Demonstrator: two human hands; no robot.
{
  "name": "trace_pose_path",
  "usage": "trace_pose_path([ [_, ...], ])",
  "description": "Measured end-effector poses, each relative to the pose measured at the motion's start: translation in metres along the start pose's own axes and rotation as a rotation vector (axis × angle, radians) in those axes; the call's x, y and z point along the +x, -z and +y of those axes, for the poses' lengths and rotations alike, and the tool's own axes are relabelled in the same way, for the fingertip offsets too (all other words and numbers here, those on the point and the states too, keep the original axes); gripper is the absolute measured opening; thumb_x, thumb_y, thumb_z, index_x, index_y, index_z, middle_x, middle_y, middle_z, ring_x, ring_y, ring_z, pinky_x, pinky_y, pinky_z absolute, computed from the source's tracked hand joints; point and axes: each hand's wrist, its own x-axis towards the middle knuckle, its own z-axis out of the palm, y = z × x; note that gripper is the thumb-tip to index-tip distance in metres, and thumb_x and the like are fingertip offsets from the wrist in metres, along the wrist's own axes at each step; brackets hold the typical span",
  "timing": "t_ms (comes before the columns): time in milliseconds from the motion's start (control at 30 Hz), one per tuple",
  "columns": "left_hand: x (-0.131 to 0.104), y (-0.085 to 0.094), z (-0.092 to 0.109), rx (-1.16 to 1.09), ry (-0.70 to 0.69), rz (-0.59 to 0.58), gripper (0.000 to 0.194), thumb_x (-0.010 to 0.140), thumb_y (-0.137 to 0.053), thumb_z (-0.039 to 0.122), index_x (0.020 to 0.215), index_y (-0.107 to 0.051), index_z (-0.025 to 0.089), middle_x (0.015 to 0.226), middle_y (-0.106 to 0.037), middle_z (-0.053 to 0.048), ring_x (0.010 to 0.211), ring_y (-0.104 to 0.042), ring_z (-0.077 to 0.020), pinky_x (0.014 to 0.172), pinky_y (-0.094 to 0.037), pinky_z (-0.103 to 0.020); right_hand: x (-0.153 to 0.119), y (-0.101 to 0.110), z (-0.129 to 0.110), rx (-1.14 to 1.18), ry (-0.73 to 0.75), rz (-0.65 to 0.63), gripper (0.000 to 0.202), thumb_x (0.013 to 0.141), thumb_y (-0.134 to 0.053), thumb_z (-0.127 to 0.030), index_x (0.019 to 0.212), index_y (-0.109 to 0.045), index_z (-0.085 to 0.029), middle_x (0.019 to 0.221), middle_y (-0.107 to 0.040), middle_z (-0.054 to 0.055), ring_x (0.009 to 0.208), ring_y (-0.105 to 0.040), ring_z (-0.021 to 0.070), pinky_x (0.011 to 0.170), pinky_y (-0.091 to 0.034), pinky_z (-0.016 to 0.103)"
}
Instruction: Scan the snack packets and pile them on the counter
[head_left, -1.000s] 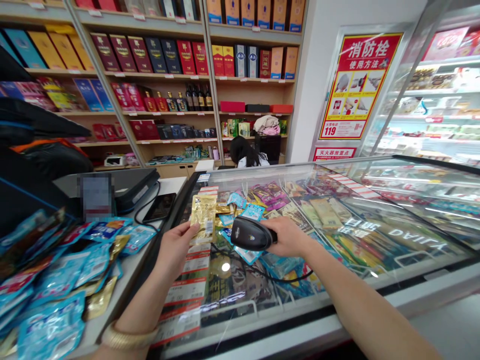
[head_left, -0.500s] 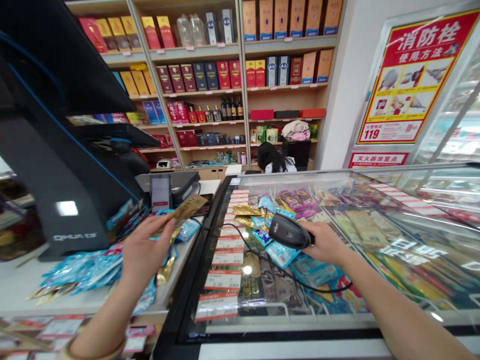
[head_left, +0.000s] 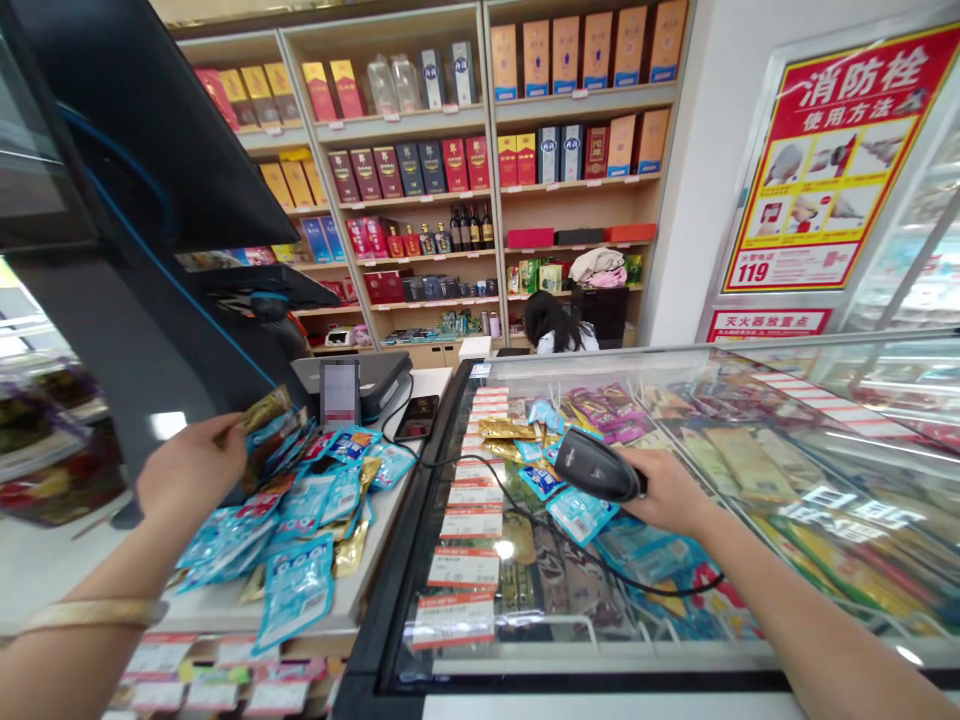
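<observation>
My right hand [head_left: 670, 488] is wrapped round a black barcode scanner [head_left: 596, 464], held above the glass lid of the freezer. From the scanner a black cable loops back toward the counter. My left hand [head_left: 193, 460] pinches a small gold snack packet [head_left: 264, 408] at the back left of a pile of blue packets [head_left: 304, 508] on the white counter. Some gold packets [head_left: 352, 548] lie among the blue ones. Beneath the scanner, a smaller group of blue packets [head_left: 581, 513] and gold packets [head_left: 510, 430] rests on the glass.
A dark checkout screen on a thick stand [head_left: 172, 300] rises at the left. A phone [head_left: 418, 418] lies by the freezer's [head_left: 390, 600] black edge. Behind are shelves [head_left: 420, 200] of boxes and bottles, and a person's dark hair [head_left: 551, 322] shows beyond the freezer.
My left hand has moved left with the gold packet, away from the scanner side to the back of the pile. My right hand still holds the scanner; the view has shifted slightly.
</observation>
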Motion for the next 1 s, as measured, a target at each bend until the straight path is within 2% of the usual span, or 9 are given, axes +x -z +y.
trace_pose_path([
  [67,-0.002,-0.002,0.004,0.075,0.016,-0.101,0.037,0.076,-0.051,0.037,0.104,-0.072,0.023,0.085,-0.070,-0.008,0.066,-0.053,-0.0226,0.066,-0.048,-0.037,0.000,0.000,0.000,-0.004,-0.009,0.000,0.018,0.074,-0.060,-0.025,0.090,-0.067,-0.020,0.083,-0.072,0.007,0.077,-0.067,0.0229,0.070,-0.048,0.030],
  [133,-0.007,-0.001,0.010,0.114,-0.004,-0.118,0.042,0.080,-0.045,0.036,0.110,-0.070,0.021,0.101,-0.070,-0.011,0.075,-0.058,-0.0251,0.071,-0.049,-0.039,0.000,0.000,0.001,-0.011,-0.006,0.007,0.016,0.074,-0.060,-0.026,0.088,-0.067,-0.021,0.081,-0.071,0.007,0.076,-0.066,0.0228,0.070,-0.048,0.029],
  [333,-0.025,-0.001,0.029,0.011,-0.071,0.151,0.052,0.085,-0.037,0.042,0.122,-0.064,0.017,0.121,-0.061,-0.018,0.110,-0.054,-0.0354,0.094,-0.041,-0.057,0.000,0.004,0.003,-0.036,-0.005,0.054,0.019,0.074,-0.060,-0.027,0.090,-0.067,-0.021,0.080,-0.071,0.006,0.074,-0.066,0.0214,0.066,-0.046,0.027],
  [467,-0.047,-0.012,0.058,-0.173,-0.284,0.183,0.051,0.084,-0.039,0.044,0.119,-0.063,0.017,0.113,-0.060,-0.018,0.114,-0.052,-0.0329,0.098,-0.043,-0.050,0.002,0.008,0.003,-0.040,0.003,0.084,0.023,0.073,-0.060,-0.027,0.094,-0.067,-0.020,0.085,-0.072,0.008,0.077,-0.067,0.0220,0.068,-0.046,0.028],
  [600,-0.084,-0.038,0.103,-0.358,-0.532,-0.003,0.047,0.081,-0.045,0.042,0.115,-0.063,0.016,0.105,-0.062,-0.014,0.105,-0.058,-0.0273,0.097,-0.046,-0.040,0.004,0.012,0.004,-0.021,0.008,0.130,0.027,0.073,-0.060,-0.025,0.097,-0.067,-0.019,0.088,-0.073,0.008,0.077,-0.067,0.0217,0.068,-0.046,0.027],
  [733,-0.118,-0.079,0.150,-0.467,-0.647,-0.254,0.043,0.080,-0.050,0.042,0.112,-0.065,0.018,0.111,-0.064,-0.012,0.101,-0.061,-0.0251,0.095,-0.047,-0.037,0.004,0.016,0.008,-0.018,-0.013,0.164,0.027,0.072,-0.060,-0.025,0.096,-0.067,-0.018,0.083,-0.072,0.006,0.074,-0.066,0.0206,0.067,-0.046,0.027],
  [800,-0.124,-0.100,0.172,-0.445,-0.636,-0.338,0.045,0.080,-0.051,0.041,0.116,-0.065,0.018,0.116,-0.064,-0.013,0.104,-0.062,-0.0253,0.097,-0.047,-0.037,0.005,0.016,0.010,-0.023,-0.021,0.163,0.025,0.071,-0.060,-0.025,0.094,-0.067,-0.018,0.082,-0.072,0.006,0.072,-0.066,0.0202,0.067,-0.045,0.027],
  [867,-0.121,-0.120,0.191,-0.366,-0.546,-0.428,0.049,0.079,-0.054,0.040,0.121,-0.064,0.016,0.120,-0.065,-0.015,0.109,-0.062,-0.0273,0.098,-0.045,-0.037,0.005,0.016,0.013,-0.032,-0.031,0.163,0.027,0.070,-0.061,-0.025,0.096,-0.067,-0.018,0.083,-0.072,0.006,0.072,-0.066,0.0205,0.067,-0.045,0.027],
  [1000,-0.104,-0.150,0.216,-0.234,-0.309,-0.591,0.049,0.073,-0.065,0.043,0.111,-0.069,0.013,0.105,-0.072,-0.019,0.106,-0.065,-0.0345,0.087,-0.049,-0.038,0.005,0.014,0.016,-0.046,-0.046,0.159,0.027,0.070,-0.062,-0.025,0.097,-0.067,-0.018,0.086,-0.073,0.007,0.075,-0.066,0.0215,0.068,-0.045,0.027],
])
